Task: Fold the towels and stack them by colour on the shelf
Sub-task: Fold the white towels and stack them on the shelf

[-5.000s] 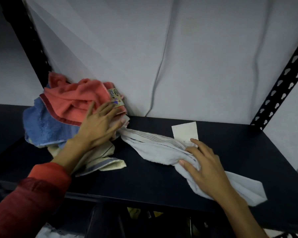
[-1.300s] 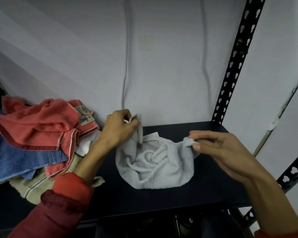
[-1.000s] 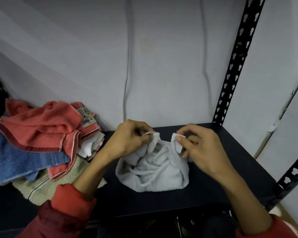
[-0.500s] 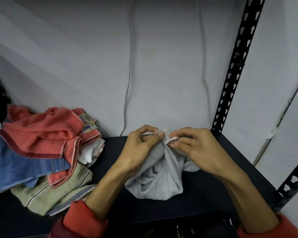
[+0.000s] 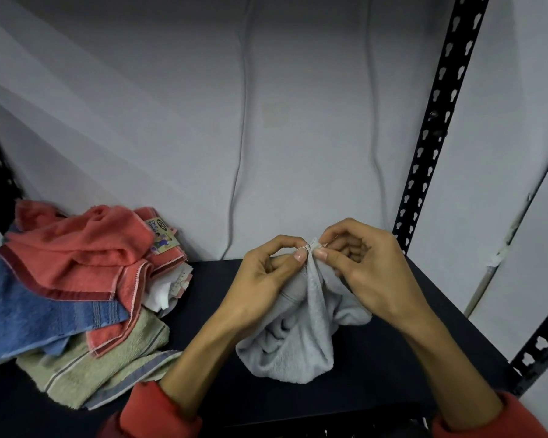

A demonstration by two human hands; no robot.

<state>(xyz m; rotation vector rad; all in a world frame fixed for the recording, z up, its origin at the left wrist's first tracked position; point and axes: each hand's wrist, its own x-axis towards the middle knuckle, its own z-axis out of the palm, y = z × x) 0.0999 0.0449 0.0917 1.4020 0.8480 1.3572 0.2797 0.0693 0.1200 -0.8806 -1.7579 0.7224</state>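
At centre frame, both my left hand (image 5: 266, 279) and right hand (image 5: 370, 273) pinch the grey towel (image 5: 298, 343) corners together; I should align edges before laying it down on the shelf (image 5: 393, 358)

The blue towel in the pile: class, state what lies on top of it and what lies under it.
On the blue towel lies a red towel. Under it a green towel shows; anything deeper is covered.

Dark shelf (image 5: 424, 327) under towel heap (image 5: 76, 295), grey towel (image 5: 298, 349).
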